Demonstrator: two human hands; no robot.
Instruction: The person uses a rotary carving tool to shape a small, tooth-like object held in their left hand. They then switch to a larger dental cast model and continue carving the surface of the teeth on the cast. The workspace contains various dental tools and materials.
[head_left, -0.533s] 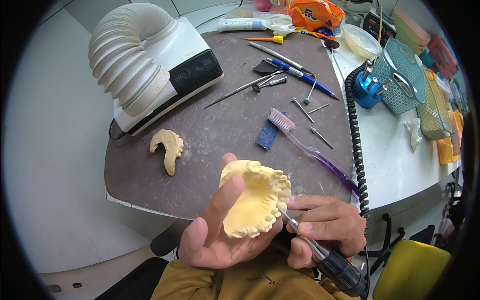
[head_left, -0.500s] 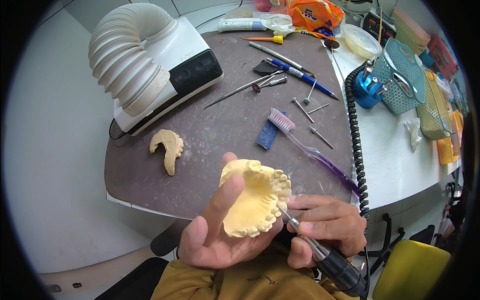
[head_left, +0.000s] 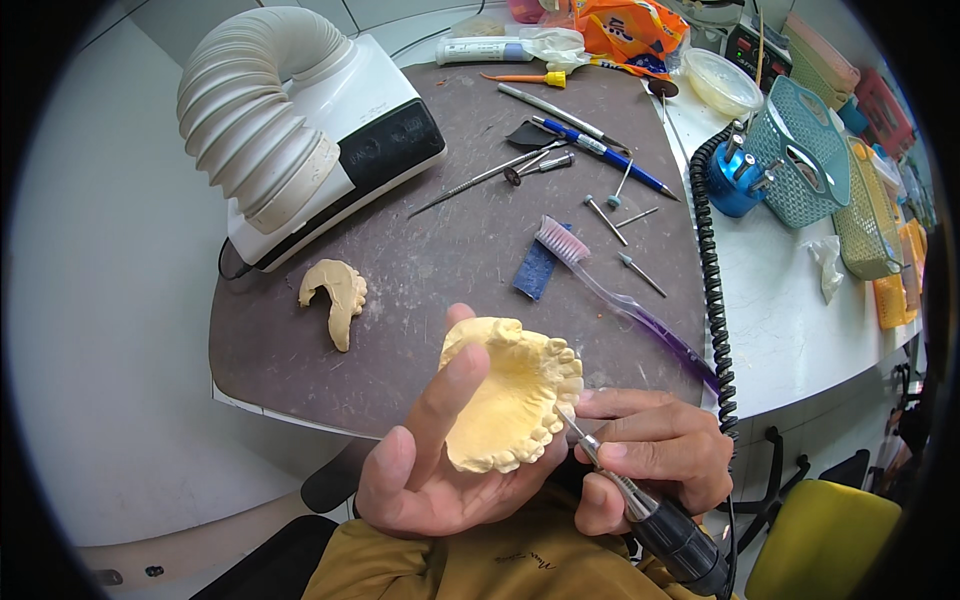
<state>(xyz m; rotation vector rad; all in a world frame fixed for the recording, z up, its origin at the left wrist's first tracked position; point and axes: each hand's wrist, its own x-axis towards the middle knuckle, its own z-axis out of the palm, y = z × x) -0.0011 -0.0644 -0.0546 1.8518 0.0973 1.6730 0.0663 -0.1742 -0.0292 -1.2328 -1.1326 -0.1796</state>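
Note:
My left hand (head_left: 440,480) cradles a yellow plaster dental cast (head_left: 500,410) from below and from its left side, with the teeth along its right and lower rim facing up. In my right hand (head_left: 660,445) is a rotary handpiece (head_left: 675,535) with a black body and metal nose, gripped like a pen. Its thin bit meets the cast at the teeth on the right side. Fingertips of my right hand lie close beside those teeth. A smaller beige partial cast (head_left: 340,300) with a few teeth rests on the table to the left.
A white box with a ribbed hose (head_left: 250,120) stands at the back left. Across the brown table (head_left: 430,260) lie a purple toothbrush (head_left: 630,305), blue sandpaper (head_left: 540,272), a blue pen (head_left: 610,155) and several burs. A coiled black cord (head_left: 712,270), bur holder (head_left: 735,180) and baskets (head_left: 800,150) line the right.
Almost nothing differs. Both hands, the cast and the handpiece hold nearly the same place, with the bit still at the same teeth.

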